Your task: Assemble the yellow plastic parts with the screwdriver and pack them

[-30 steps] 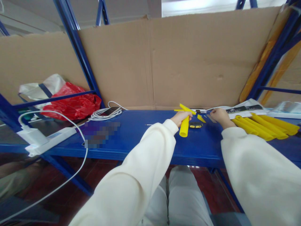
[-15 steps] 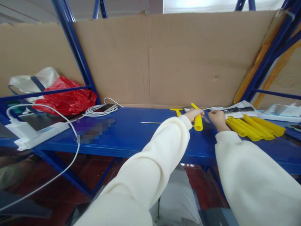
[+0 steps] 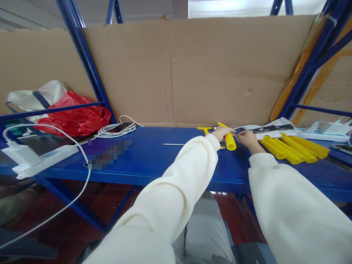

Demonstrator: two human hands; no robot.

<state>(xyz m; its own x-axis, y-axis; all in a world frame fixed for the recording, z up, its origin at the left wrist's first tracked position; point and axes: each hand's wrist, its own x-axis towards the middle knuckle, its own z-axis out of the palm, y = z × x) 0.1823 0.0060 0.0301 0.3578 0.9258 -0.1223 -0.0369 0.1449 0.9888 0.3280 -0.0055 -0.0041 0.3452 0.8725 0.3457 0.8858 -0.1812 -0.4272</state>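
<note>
My left hand (image 3: pixel 220 133) is closed around a yellow plastic tube (image 3: pixel 230 142), whose wide open end points toward me. Just to its right, my right hand (image 3: pixel 248 140) is closed, its fingertips pinched close to the tube. Whatever the right fingers hold is too small to make out. Beside my left hand lies a yellow T-shaped piece (image 3: pixel 204 129). A thin metal rod (image 3: pixel 172 144) rests on the blue table (image 3: pixel 148 154), partly hidden behind my left sleeve. Several more yellow tubes (image 3: pixel 298 148) lie in a row to the right of my right hand.
Behind the table stands a cardboard panel (image 3: pixel 209 69) between blue metal posts. Printed paper (image 3: pixel 277 128) lies behind the tubes. On the left are a coiled white cable (image 3: pixel 110 131), a power strip (image 3: pixel 55 156), and a red plastic bag (image 3: pixel 79 113).
The whole view has shifted slightly. My right fingertips have come closer to the tube, and the flat greyish strip seen between the hands earlier no longer shows. My left hand keeps its hold.
</note>
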